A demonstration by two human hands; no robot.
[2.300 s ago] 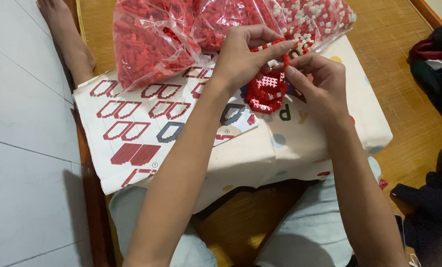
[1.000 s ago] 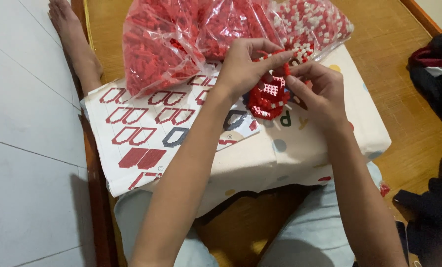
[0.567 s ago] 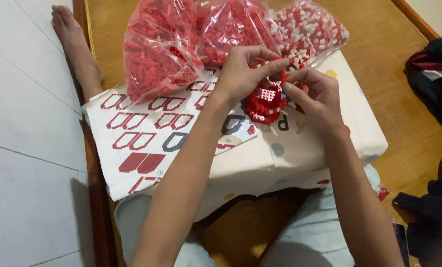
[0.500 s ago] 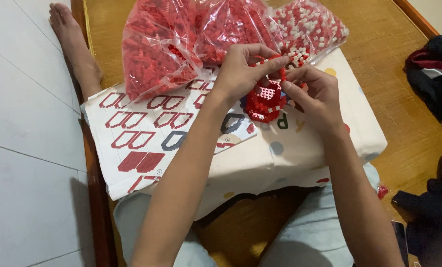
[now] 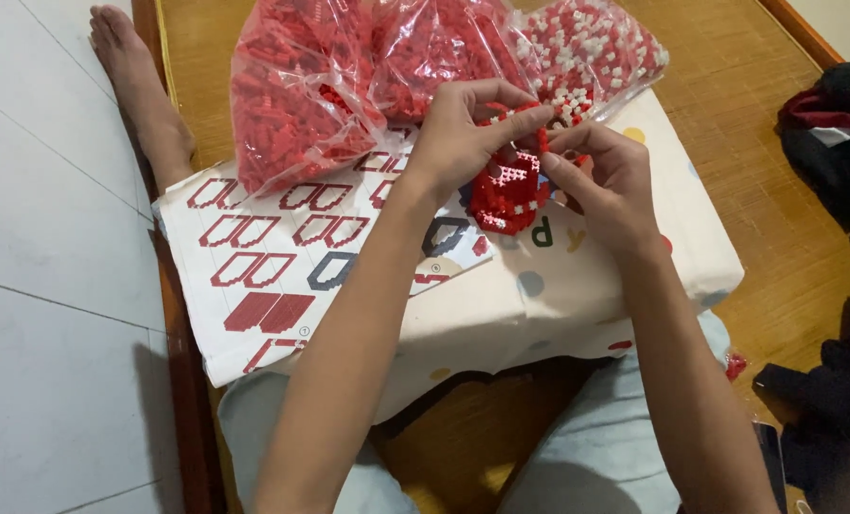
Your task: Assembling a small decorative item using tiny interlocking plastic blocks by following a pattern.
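A small red model of tiny building bricks (image 5: pixel 508 193) is held between both hands over a white cushion with coloured dots (image 5: pixel 577 276). My left hand (image 5: pixel 463 133) grips its top edge with thumb and forefinger. My right hand (image 5: pixel 605 181) pinches the model's right side, fingertips meeting the left hand's. A printed instruction sheet with red and grey outline diagrams (image 5: pixel 292 257) lies on the cushion to the left, under my left forearm.
Clear plastic bags of red bricks (image 5: pixel 301 86) and a bag of red and white bricks (image 5: pixel 586 48) lie behind the cushion on a woven mat (image 5: pixel 748 143). Dark clothing (image 5: pixel 834 124) is piled at right. A bare foot (image 5: pixel 125 57) rests at upper left beside the tiled floor.
Both hands stay on the red model, fingers shifting slightly at its top edge. The view has drifted a little; nothing else moved.
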